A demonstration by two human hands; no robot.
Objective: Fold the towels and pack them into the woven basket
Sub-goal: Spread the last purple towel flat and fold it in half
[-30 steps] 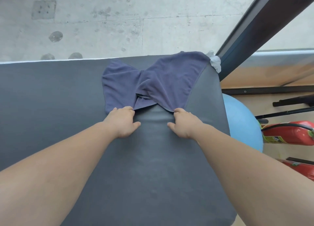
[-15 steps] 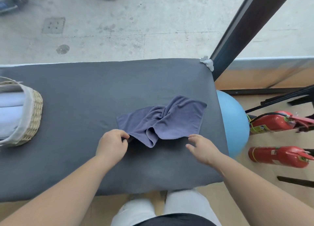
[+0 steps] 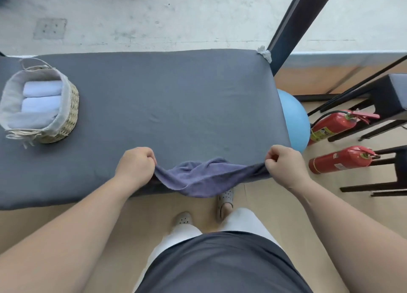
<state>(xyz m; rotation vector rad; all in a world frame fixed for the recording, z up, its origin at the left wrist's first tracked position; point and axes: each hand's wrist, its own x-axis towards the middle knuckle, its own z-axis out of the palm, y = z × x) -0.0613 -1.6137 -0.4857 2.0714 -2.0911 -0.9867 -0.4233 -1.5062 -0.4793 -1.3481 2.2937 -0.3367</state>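
A blue-grey towel (image 3: 203,178) hangs stretched between my two hands at the near edge of the dark grey padded table (image 3: 167,98). Its middle sags below the table edge. My left hand (image 3: 136,163) grips the towel's left corner with curled fingers. At the right corner, my right hand (image 3: 284,163) pinches the cloth. A woven basket (image 3: 66,121) with a cloth liner stands at the table's far left and holds two rolled white towels (image 3: 41,96).
A blue exercise ball (image 3: 295,121) sits beside the table's right end. Two red fire extinguishers (image 3: 339,158) lie on the floor to the right, near black stool legs (image 3: 374,125). A dark post (image 3: 293,21) rises at the table's far right corner. My feet stand below the table edge.
I have pulled the towel from the table's far right toward the near edge. My hands have spread apart and lifted its corners, and the view has drawn back, showing the basket.
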